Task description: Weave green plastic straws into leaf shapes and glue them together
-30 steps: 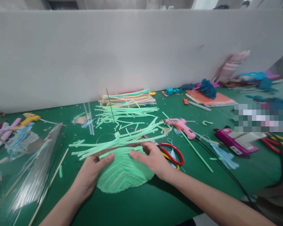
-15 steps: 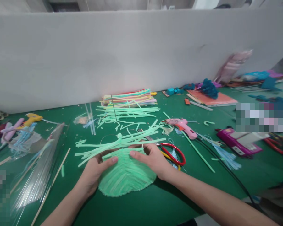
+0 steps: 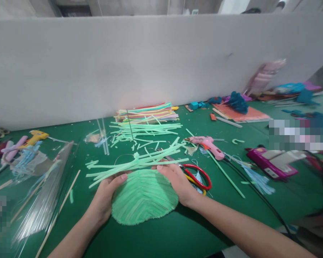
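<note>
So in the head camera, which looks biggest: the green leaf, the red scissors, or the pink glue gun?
1. Green leaf, clearly biggest.
2. Pink glue gun and red scissors look about alike; the scissors are partly hidden by the right hand, so no ranking.

Left hand [image 3: 105,199] and right hand [image 3: 179,182] gripping opposite edges of a green woven leaf piece [image 3: 144,196] on the green surface [image 3: 226,215]; loose green strips [image 3: 136,163] just behind, red scissors [image 3: 197,175] beside the right hand, pink glue gun [image 3: 207,144] farther back
</note>
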`<state>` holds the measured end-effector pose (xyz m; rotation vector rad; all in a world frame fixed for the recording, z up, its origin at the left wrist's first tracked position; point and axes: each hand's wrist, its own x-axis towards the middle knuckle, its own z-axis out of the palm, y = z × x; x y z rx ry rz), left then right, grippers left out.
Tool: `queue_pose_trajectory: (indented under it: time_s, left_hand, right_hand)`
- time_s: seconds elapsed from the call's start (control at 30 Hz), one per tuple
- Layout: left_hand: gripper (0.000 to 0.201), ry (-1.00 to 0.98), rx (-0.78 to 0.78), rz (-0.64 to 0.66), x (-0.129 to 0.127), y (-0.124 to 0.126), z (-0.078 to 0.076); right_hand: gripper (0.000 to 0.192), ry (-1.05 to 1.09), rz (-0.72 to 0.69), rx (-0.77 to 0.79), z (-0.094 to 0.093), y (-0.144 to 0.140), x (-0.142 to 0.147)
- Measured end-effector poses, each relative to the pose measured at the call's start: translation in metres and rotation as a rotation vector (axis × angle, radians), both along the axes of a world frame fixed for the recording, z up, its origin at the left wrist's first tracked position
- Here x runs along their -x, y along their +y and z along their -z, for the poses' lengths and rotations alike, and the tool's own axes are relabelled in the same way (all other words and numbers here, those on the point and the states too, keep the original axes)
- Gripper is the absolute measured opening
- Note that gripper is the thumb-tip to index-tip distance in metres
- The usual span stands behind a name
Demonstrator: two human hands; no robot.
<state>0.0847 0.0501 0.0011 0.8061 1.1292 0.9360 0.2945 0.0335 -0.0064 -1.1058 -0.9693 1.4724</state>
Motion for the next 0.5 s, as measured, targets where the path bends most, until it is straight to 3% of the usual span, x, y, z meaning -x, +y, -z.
queue_pose_trajectory:
  time_s: [0.33, 0.5]
  left_hand:
    - [0.041, 0.038, 0.054, -0.040, -0.0029, -0.0006, 0.0012]
    - [0.043, 0.019, 0.040, -0.043, -0.0059, -0.0018, -0.0026]
  right_hand:
    - [0.028, -0.318, 0.006, -0.140, 0.0052, 0.0036, 0.0008]
    - [0.030, -0.248, 0.007, -0.136, 0.0016, 0.0019, 0.0015]
